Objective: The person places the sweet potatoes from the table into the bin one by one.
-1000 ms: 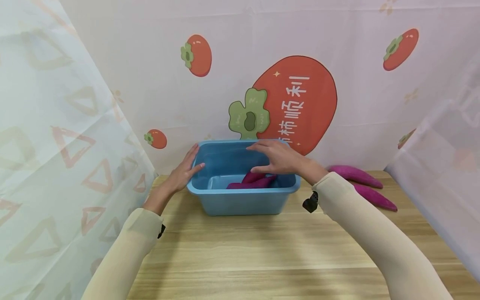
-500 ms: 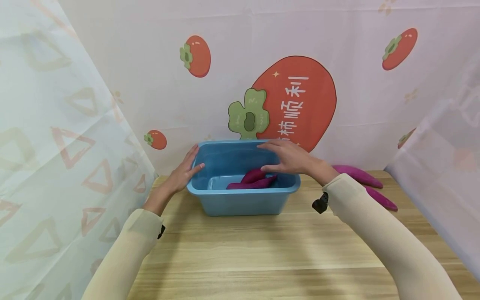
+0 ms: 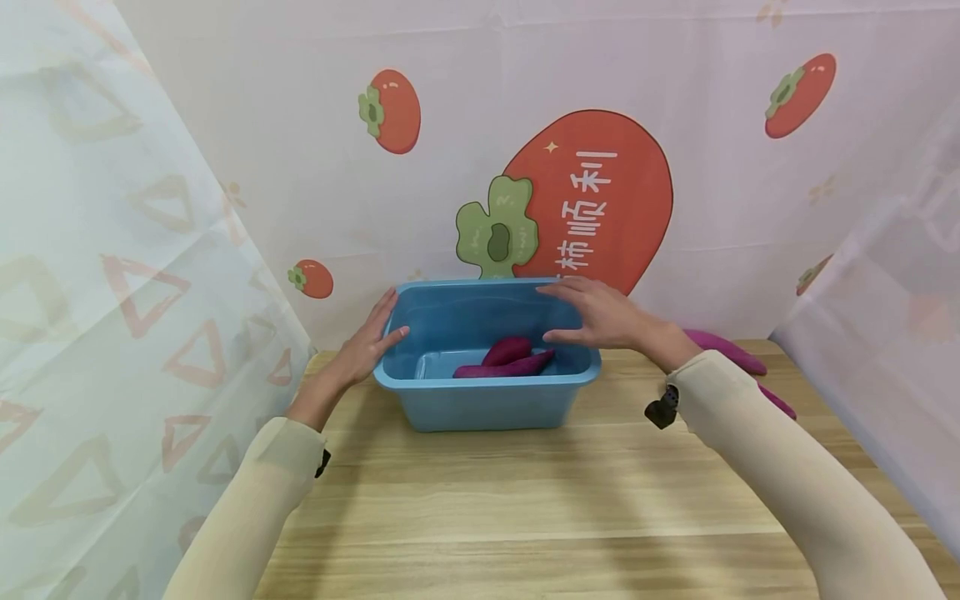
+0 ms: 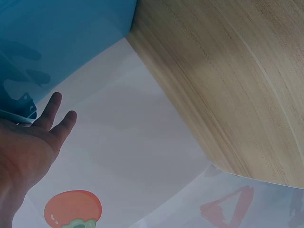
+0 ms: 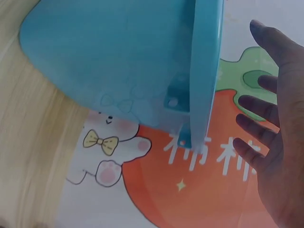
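A blue plastic tub [image 3: 487, 408] stands on the wooden table, with two purple sweet potatoes [image 3: 510, 364] lying in its right half. My left hand [image 3: 367, 343] is at the tub's left rim, fingers straight along the outside and thumb reaching over the inside. In the left wrist view, two extended fingers [image 4: 56, 118] show close by the blue wall. Over the right end of the tub, my right hand [image 3: 600, 312] hovers with fingers spread and nothing in it. The right wrist view shows that hand [image 5: 280, 114] apart from the tub's rim [image 5: 206, 71].
Two more purple sweet potatoes [image 3: 727, 350] lie on the table at the right, partly hidden behind the right forearm. A printed cloth [image 3: 450, 167] with persimmon drawings hangs behind the tub, and cloth walls flank both sides. Bare wooden tabletop [image 3: 465, 500] shows in front.
My right hand has moved right, from above the sweet potatoes in the tub toward its right rim. The left hand, the tub and the sweet potatoes have stayed in place.
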Tool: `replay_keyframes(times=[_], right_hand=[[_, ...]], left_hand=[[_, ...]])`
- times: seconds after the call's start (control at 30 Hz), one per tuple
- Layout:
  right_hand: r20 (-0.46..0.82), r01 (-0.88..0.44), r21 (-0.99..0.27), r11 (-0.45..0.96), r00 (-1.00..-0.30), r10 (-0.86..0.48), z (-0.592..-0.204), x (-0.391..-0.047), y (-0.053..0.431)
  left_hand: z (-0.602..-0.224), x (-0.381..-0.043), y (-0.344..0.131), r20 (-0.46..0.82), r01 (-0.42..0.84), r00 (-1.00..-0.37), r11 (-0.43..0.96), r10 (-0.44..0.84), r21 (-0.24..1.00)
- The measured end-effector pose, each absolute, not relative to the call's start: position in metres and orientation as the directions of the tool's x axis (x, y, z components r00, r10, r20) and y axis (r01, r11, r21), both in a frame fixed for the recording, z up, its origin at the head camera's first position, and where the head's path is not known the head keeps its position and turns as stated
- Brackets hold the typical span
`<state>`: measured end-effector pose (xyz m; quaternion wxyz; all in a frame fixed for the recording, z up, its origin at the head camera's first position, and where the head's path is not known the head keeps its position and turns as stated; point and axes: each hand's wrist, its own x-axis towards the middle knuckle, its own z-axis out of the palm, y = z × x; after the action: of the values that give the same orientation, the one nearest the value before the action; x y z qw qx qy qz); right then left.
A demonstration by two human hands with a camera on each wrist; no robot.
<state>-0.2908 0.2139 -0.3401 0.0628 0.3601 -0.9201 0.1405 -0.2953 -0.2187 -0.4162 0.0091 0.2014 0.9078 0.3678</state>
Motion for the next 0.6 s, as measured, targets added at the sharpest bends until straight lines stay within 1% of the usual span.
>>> replay_keyframes(times=[0.5,0.6], right_hand=[[0.258,-0.699,-0.200,0.687,-0.714,-0.651,-0.347,-0.289,0.238],[0.256,-0.692,-0.203,0.693,-0.721,-0.644,-0.349,-0.290,0.242]], left_hand=[[-0.418,-0.296,-0.219,0.135,0.360,-0.919,0.645,0.372,0.674],[-0.418,-0.296,-0.219,0.135,0.359,-0.919,0.646,0.370,0.674]])
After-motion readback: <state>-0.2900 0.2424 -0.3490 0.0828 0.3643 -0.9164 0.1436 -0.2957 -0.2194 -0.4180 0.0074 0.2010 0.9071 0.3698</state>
